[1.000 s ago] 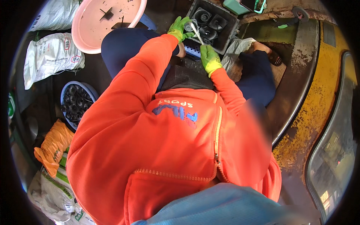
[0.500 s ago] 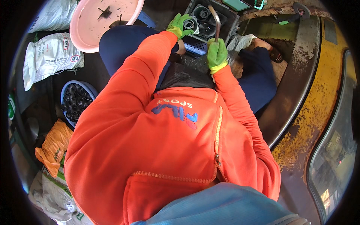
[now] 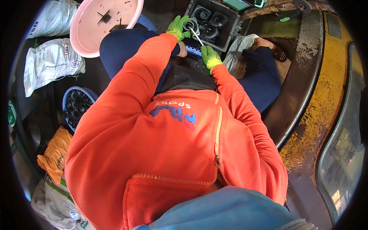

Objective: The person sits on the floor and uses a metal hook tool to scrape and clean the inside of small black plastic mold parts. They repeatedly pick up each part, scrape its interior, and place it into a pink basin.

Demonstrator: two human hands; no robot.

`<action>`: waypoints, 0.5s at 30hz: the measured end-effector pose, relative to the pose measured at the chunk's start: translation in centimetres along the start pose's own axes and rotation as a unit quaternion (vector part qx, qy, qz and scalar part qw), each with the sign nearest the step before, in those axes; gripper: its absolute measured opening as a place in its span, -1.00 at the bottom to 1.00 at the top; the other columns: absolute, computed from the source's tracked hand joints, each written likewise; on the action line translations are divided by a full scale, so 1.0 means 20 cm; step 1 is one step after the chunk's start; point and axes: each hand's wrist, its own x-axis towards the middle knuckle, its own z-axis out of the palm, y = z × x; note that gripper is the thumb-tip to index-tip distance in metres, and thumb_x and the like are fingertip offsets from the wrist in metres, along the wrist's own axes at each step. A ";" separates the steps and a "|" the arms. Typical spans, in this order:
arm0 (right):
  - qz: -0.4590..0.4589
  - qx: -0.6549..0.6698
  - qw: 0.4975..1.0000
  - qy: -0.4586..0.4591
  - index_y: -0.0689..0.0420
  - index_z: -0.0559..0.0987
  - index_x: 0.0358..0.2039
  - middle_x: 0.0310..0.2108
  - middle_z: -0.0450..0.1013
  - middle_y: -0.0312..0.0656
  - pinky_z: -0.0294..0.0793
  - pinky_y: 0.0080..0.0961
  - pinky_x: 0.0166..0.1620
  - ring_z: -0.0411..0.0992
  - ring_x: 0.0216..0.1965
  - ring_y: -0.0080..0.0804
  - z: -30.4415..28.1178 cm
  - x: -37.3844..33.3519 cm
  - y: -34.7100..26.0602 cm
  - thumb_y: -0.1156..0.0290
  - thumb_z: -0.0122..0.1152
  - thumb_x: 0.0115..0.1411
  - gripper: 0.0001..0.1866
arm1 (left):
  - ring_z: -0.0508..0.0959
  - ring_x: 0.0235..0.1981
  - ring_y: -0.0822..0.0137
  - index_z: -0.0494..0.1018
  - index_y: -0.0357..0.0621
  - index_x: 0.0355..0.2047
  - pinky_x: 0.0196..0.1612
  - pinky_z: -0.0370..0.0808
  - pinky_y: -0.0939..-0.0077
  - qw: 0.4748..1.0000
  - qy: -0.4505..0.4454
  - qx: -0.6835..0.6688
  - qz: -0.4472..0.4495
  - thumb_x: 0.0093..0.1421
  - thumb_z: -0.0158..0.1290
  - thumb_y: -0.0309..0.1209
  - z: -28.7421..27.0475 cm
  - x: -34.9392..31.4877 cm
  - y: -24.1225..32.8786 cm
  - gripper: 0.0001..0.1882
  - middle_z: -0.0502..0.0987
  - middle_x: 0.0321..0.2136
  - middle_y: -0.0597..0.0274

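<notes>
My left hand (image 3: 178,28), in a green glove, grips a dark round part (image 3: 190,25) with a light ring around its opening, at the left edge of a dark bin (image 3: 232,30). In my gloved right hand (image 3: 210,57) is a slim metal rod (image 3: 197,37), fingers closed around its near end. The rod slants up and left, its far end at the opening of the round part. How deep it reaches cannot be seen. Several black cup-like parts (image 3: 218,20) sit in the bin just right of my left hand.
A blue perforated basket (image 3: 194,50) lies below the bin. To the left are a pink basin (image 3: 86,36) with a dark piece in it, white sacks (image 3: 53,63), an orange bag (image 3: 56,151) and a blue tub (image 3: 93,92) of black parts. A rusty yellow machine frame (image 3: 322,103) runs along the right.
My right hand has lowered and moved left, bringing the raised, bent rod down to the opening of the round part. My left hand still holds the part, nearly in place.
</notes>
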 end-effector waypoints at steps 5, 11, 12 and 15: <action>-0.172 0.174 0.959 0.145 0.18 0.44 -0.23 -0.28 0.43 0.22 0.32 -0.03 -0.15 0.38 -0.18 0.22 0.02 -0.01 0.04 0.05 -0.20 0.28 -0.57 | 0.08 0.27 -0.10 0.21 0.06 0.18 0.27 0.12 0.17 1.000 0.006 -0.001 -0.009 -0.10 0.30 -0.28 0.00 0.00 0.00 -0.19 0.17 0.23 0.02; -0.050 -0.020 0.997 0.055 0.17 0.40 -0.23 -0.34 0.44 0.18 0.35 -0.06 -0.24 0.41 -0.25 0.20 0.01 0.01 0.04 0.07 -0.18 0.28 -0.61 | 0.09 0.26 -0.10 0.24 0.08 0.16 0.28 0.12 0.19 1.000 -0.001 0.009 -0.010 -0.08 0.28 -0.32 -0.01 0.00 0.01 -0.25 0.18 0.23 0.09; -0.094 0.016 0.991 0.095 0.16 0.40 -0.23 -0.34 0.43 0.19 0.35 -0.05 -0.24 0.40 -0.25 0.20 0.01 0.00 0.04 0.07 -0.18 0.29 -0.61 | 0.09 0.26 -0.09 0.25 0.10 0.15 0.27 0.12 0.20 0.999 0.007 -0.009 -0.041 -0.08 0.29 -0.31 -0.01 0.00 0.01 -0.25 0.19 0.23 0.12; -0.162 0.145 0.962 0.165 0.16 0.41 -0.24 -0.35 0.43 0.19 0.35 -0.04 -0.24 0.41 -0.27 0.21 -0.02 -0.03 0.01 0.08 -0.19 0.29 -0.62 | 0.10 0.26 -0.10 0.22 0.11 0.18 0.27 0.13 0.20 1.000 0.005 0.017 -0.012 -0.08 0.29 -0.26 0.00 -0.01 0.01 -0.21 0.19 0.23 0.10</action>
